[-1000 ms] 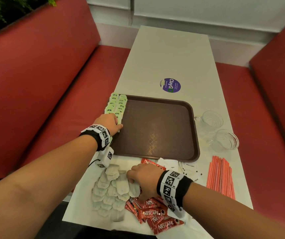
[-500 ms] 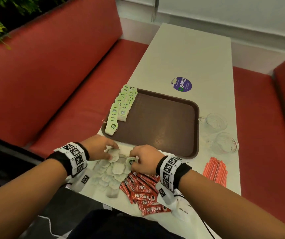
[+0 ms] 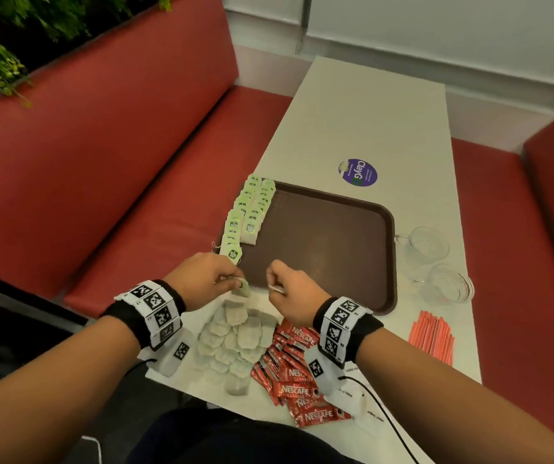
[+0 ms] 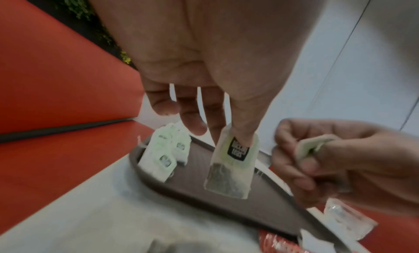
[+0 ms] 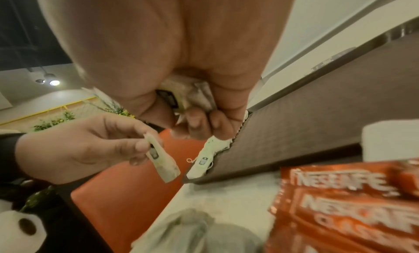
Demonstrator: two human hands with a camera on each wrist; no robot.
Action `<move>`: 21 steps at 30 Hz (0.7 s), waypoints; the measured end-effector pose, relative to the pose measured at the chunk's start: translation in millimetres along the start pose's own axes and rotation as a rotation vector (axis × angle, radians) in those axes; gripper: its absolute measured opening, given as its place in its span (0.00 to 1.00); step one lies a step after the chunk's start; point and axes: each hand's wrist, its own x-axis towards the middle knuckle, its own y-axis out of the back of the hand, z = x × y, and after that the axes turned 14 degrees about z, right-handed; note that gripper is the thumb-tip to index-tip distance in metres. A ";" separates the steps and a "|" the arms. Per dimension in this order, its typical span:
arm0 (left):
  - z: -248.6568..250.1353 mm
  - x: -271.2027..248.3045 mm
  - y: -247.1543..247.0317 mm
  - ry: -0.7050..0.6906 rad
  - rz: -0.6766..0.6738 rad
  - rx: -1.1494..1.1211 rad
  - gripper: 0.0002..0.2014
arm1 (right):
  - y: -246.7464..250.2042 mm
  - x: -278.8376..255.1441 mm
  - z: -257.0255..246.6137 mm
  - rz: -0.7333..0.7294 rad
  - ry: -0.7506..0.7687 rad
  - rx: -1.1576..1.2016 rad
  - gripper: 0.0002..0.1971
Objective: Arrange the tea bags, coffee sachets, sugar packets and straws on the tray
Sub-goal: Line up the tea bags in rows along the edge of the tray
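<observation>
A brown tray (image 3: 336,249) lies on the white table, with two rows of green-tagged tea bags (image 3: 249,212) along its left edge. My left hand (image 3: 202,279) pinches one tea bag (image 4: 231,165) by its top, dangling just above the tray's near left corner. My right hand (image 3: 292,289) is curled round another tea bag or two (image 5: 188,95), beside the left hand. Below both hands lies a pile of loose tea bags (image 3: 232,339). Red coffee sachets (image 3: 299,386) are fanned out to its right. Orange straws (image 3: 433,336) lie near the table's right edge.
Two clear glass cups (image 3: 429,242) (image 3: 449,283) stand right of the tray. A purple round sticker (image 3: 357,172) is on the table beyond it. Red bench seats (image 3: 135,195) flank the table. White packets (image 3: 362,400) lie under my right wrist.
Both hands rose from the loose pile, each taking a tea bag with it, and now hover at the tray's near edge. A second before, the left hand was at the tray's row.
</observation>
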 end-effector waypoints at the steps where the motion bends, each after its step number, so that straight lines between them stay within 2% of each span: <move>1: 0.5 3.3 5.9 -0.038 0.013 -0.035 0.07 | -1.4 3.9 -6.0 0.010 0.009 0.013 0.08; 6: 1.5 15.4 27.9 -0.182 0.072 -0.147 0.06 | -21.0 25.7 -26.1 0.114 0.066 -0.010 0.10; 9: -2.9 22.4 33.2 -0.213 0.128 -0.164 0.06 | -30.8 34.3 -32.2 0.205 0.024 0.012 0.04; 13: -17.9 26.2 29.0 -0.097 0.102 -0.193 0.07 | -33.9 39.1 -34.5 0.310 -0.046 0.080 0.05; 16: -24.3 32.3 21.3 -0.030 0.065 -0.172 0.03 | -33.6 37.8 -34.0 0.357 -0.090 0.058 0.10; 18: -24.7 43.4 15.6 0.043 0.071 -0.135 0.03 | -31.4 34.9 -31.8 0.362 -0.157 0.060 0.03; 21: -29.0 70.5 3.9 0.170 0.057 -0.013 0.06 | -23.0 29.3 -27.8 0.346 -0.270 0.091 0.10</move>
